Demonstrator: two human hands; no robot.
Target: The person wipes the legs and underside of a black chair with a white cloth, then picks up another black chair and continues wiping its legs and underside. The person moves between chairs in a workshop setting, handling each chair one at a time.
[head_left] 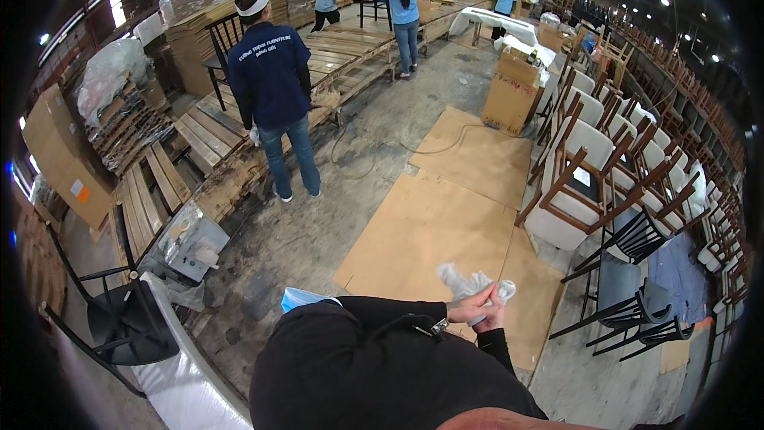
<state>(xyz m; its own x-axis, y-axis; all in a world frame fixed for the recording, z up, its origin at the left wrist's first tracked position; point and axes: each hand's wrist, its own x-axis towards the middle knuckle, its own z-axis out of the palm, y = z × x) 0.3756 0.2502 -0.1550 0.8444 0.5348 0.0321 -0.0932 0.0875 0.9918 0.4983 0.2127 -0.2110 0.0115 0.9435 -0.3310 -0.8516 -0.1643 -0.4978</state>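
Note:
In front of my body, my left hand (469, 307) and my right hand (495, 317) are together, fingers closed. A limp, crumpled white piece (463, 279), like a thin cloth or glove, hangs out beyond them. More of the white material shows beside the fingertips of my right hand. Whether it is one piece or two I cannot tell. Both hands seem to grip it, though the fingers overlap and partly hide the hold. Below the hands lies flat brown cardboard (434, 227) on the floor.
A person in a dark blue shirt (269, 72) stands beside a long wooden slatted platform (215, 131); several others work farther back. Upturned white-seated chairs (585, 139) are stacked at right, black chairs (629, 295) nearer. An overturned black chair (131, 322) lies at left. A carton (511, 91) stands beyond the cardboard.

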